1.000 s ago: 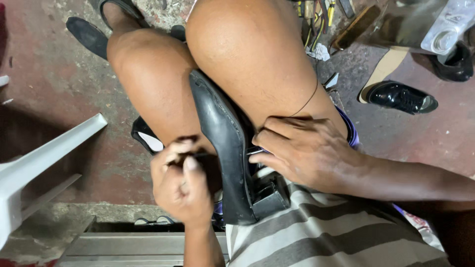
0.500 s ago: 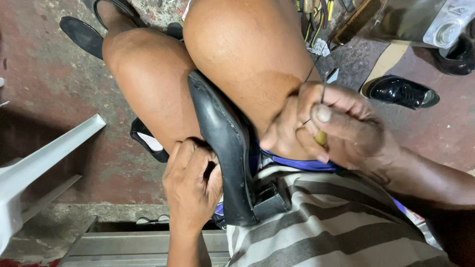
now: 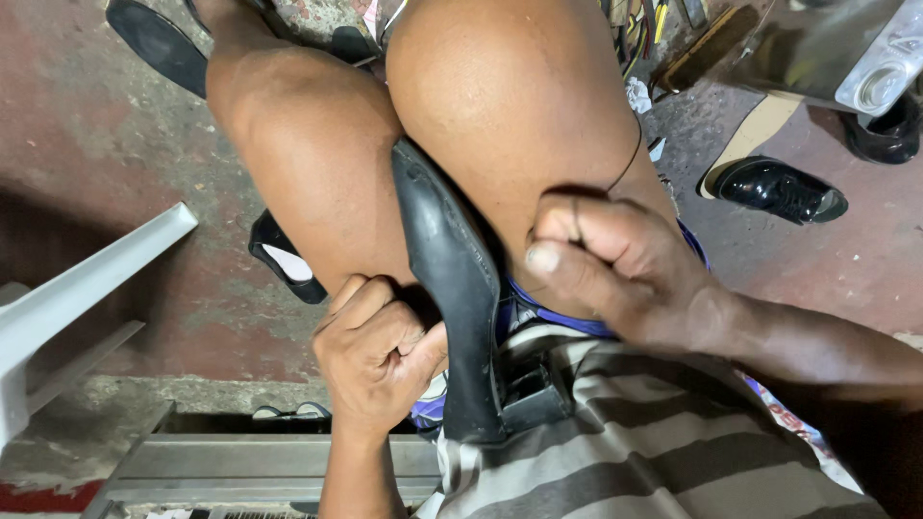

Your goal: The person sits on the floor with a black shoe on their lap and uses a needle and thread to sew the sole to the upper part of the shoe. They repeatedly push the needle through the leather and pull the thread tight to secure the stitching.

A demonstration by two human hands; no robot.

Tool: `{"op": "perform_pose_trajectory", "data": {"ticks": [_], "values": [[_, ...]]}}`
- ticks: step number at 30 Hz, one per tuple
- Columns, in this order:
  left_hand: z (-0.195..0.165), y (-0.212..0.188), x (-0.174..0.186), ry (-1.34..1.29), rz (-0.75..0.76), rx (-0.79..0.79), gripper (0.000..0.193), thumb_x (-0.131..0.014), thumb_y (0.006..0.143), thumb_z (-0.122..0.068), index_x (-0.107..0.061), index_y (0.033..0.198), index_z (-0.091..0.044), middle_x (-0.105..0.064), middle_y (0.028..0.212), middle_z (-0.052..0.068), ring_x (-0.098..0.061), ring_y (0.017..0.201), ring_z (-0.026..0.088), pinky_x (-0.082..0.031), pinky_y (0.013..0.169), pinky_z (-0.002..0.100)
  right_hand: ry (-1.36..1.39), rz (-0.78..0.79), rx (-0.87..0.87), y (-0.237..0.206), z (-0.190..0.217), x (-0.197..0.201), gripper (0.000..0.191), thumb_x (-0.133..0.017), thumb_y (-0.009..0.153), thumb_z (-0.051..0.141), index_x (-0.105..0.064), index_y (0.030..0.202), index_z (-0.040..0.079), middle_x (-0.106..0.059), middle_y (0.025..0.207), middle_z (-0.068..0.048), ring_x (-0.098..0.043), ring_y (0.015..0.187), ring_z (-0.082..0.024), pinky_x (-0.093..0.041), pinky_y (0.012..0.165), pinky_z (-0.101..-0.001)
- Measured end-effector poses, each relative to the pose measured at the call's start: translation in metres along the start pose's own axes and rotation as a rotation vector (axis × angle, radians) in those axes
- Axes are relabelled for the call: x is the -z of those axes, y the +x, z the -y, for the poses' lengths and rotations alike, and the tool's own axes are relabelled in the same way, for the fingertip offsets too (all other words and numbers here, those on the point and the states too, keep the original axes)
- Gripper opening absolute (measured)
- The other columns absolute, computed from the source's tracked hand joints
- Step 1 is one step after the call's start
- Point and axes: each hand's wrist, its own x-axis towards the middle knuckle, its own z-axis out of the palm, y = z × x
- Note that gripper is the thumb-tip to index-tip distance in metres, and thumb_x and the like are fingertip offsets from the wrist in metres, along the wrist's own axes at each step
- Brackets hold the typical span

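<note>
Left hand (image 3: 380,351) braces the stiff black shoe (image 3: 452,288) clamped between the knees, right hand (image 3: 625,269) fisted tight on a thin thread (image 3: 630,159).

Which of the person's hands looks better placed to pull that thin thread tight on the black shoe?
Probably the right hand: the thread runs to its closed fingers. The left hand is fisted beside the black shoe wedged between the knees, seemingly steadying it.

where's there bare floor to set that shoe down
Bare red floor lies left of the knees, above the white chair. Another patch sits below the glossy black shoe. The top right, by the tools, is crowded.
</note>
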Motion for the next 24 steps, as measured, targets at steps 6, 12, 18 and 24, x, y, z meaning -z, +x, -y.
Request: {"op": "perform_pose_trajectory", "data": {"ticks": [6, 12, 18, 24], "values": [[-0.029, -0.012, 0.007, -0.257, -0.005, 0.147, 0.032, -0.084, 0.076, -0.016, -0.061, 0.091, -0.003, -0.063, 0.088, 0.006, -0.061, 0.075, 0.014, -0.05, 0.065, 0.027, 0.223, -0.018, -0.172, -0.007, 0.013, 0.007, 0.028, -0.048, 0.111, 0.018, -0.048, 0.085, 0.007, -0.051, 0.068, 0.002, -0.042, 0.054, -0.005, -0.036, 0.046, -0.0229], [-0.044, -0.054, -0.02, -0.337, -0.02, 0.367, 0.03, -0.078, 0.087, -0.01, -0.068, 0.114, 0.0, -0.073, 0.106, 0.009, -0.067, 0.089, 0.014, -0.055, 0.078, 0.025, 0.415, 0.04, 0.066, -0.038, 0.002, 0.007, 0.036, -0.031, 0.112, 0.026, -0.059, 0.102, 0.005, -0.064, 0.096, -0.009, -0.054, 0.064, -0.005, -0.047, 0.054, -0.0193], [-0.023, -0.084, -0.026, -1.143, -0.203, 0.579, 0.046, -0.069, 0.089, -0.005, -0.059, 0.133, 0.006, -0.07, 0.118, 0.017, -0.067, 0.105, 0.022, -0.054, 0.096, 0.035, 0.444, -0.266, 0.168, -0.067, 0.006, 0.034, 0.031, -0.042, 0.112, 0.023, -0.056, 0.123, -0.002, -0.062, 0.124, -0.02, -0.069, 0.096, -0.021, -0.059, 0.065, -0.0291], [-0.024, -0.085, -0.018, -1.54, -0.213, 0.556, 0.059, -0.069, 0.087, -0.012, -0.052, 0.141, 0.005, -0.067, 0.128, 0.02, -0.067, 0.116, 0.027, -0.051, 0.106, 0.04, 0.06, -0.429, 0.041, -0.085, -0.003, 0.058, 0.034, -0.051, 0.111, 0.019, -0.059, 0.14, 0.002, -0.069, 0.099, -0.014, -0.069, 0.075, -0.018, -0.056, 0.058, -0.0288]]}}
